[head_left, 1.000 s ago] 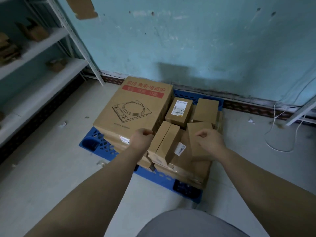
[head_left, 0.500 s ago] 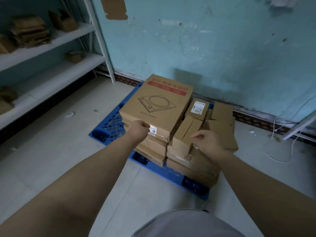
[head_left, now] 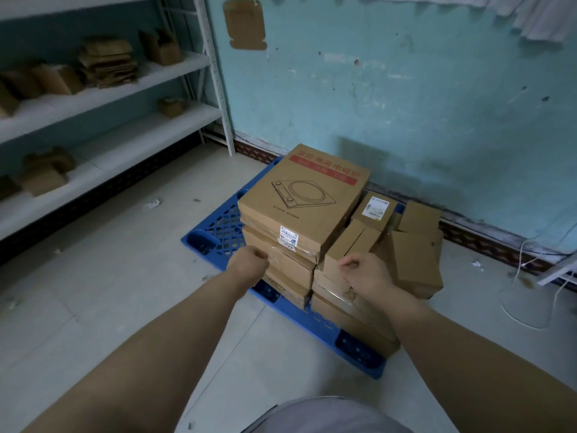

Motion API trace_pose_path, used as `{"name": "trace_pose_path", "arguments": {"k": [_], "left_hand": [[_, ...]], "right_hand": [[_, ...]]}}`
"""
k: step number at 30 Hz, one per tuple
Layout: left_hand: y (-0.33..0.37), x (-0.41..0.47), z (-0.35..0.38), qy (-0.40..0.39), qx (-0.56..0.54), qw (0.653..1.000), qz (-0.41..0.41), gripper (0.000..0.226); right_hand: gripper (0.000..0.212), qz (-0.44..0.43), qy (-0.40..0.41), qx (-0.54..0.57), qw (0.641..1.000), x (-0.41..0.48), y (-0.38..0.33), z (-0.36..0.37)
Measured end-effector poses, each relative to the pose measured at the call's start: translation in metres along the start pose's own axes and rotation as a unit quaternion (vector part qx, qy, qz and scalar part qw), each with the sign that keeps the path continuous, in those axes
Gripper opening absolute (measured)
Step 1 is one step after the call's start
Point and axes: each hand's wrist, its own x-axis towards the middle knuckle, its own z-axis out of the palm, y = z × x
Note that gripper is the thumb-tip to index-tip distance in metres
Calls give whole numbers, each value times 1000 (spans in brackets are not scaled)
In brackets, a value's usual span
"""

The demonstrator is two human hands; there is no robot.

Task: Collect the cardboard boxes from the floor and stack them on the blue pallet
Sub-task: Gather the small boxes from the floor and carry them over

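Cardboard boxes (head_left: pixel 290 270) up on the blue pallet (head_left: pixel 218 228) in the head view, close against the turquoise wall, with flat and broad ones at the bottom and small ones on top, presumably for a steady pile. At the left of the pile, several flat cartons one upon another, topped by the large box (head_left: pixel 304 198) with a red band and a line drawing of a cooktop, laid flat and roughly square to those below. At the right, a lower stack of flat cartons bearing the small ones: a labelled box (head_left: pixel 374 209) toward the wall, a pair of narrow boxes (head_left: pixel 354 242) side by side against the big stack, and a squarish box (head_left: pixel 416 260) tilted at the outer edge, probably less secure than the rest. Left corner of the pallet bare, lattice showing. Left hand (head_left: pixel 249 265) clenched to a fist, holding nothing, just before the near edge of the flat cartons; contact impossible to tell. Right hand (head_left: pixel 365 273) with fingers curled in, likewise empty, in front of the narrow pair. No box in either hand and none visible on the floor here — only scraps of litter and a white cable (head_left: pixel 527 276) at the right. White shelving (head_left: pixel 131 85) along the left wall, folded cardboard on its boards. Seemingly a point between loads — pile set, hands free for the next carton, or the task near its end.
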Motion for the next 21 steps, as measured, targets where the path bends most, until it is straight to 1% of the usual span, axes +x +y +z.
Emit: {"name": "trace_pose_path", "arguments": {"k": [3,10,15,18,21], "left_hand": [[5,-12,8,-1,19,1000,-7,11],[12,-31,28,8,30,999,-13,17],[7,-40,30,-7,58,998,-18,24],[2,-40,20,-19,73,997,-12,21],[-9,-36,4,-40,75,996,-8,10]], "right_hand": [[12,3,-14,-4,1000,2,11,-7],[11,5,-54,-27,998,9,35,-7],[14,19,-64,-3,998,10,46,5],[14,22,-57,-6,998,6,41,17],[13,24,-41,-5,999,3,29,35]]}}
